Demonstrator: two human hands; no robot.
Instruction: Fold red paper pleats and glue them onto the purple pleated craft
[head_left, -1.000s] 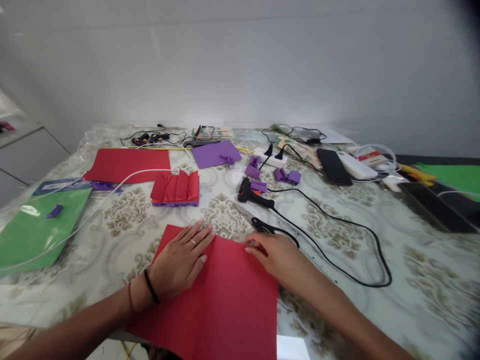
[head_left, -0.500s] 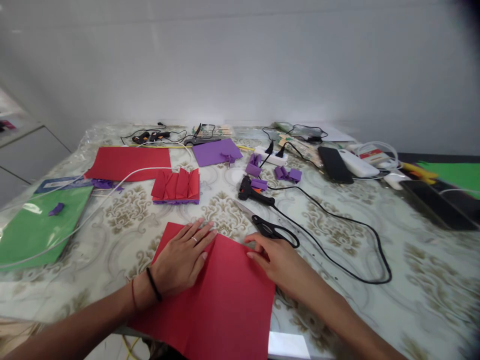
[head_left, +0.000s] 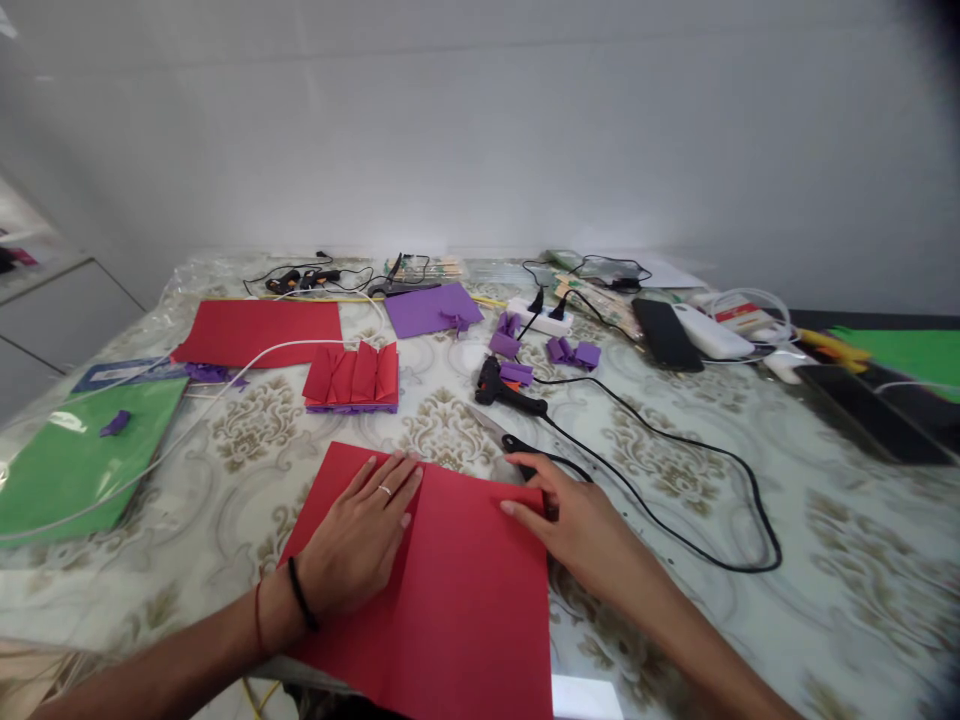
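A red sheet [head_left: 465,600] with a crease down its middle lies at the table's near edge. My left hand [head_left: 364,530] rests flat on its left half, fingers stretched out and nothing gripped. At the sheet's far right corner is my right hand [head_left: 559,505], its thumb over the red surface and its fingers beyond the edge. Just past that hand lie black-handled scissors [head_left: 517,445], partly covered by it. Farther off is a black glue gun [head_left: 506,388] with its cord. A pleated red piece [head_left: 351,375] sits on purple material ahead of my left hand.
Another red sheet [head_left: 259,332] and a purple sheet [head_left: 424,308] lie farther back. Green sheets [head_left: 82,460] are at left, crossed by a white cable. Purple bows [head_left: 574,352] lie near a white power strip [head_left: 551,318]. Phones [head_left: 666,333] are at right; the glue gun's cord [head_left: 739,465] loops there.
My right hand has shifted slightly right and up, its thumb and index finger wider apart. The sheet's right half has turned a little and lies flatter. My left hand stays on the sheet.
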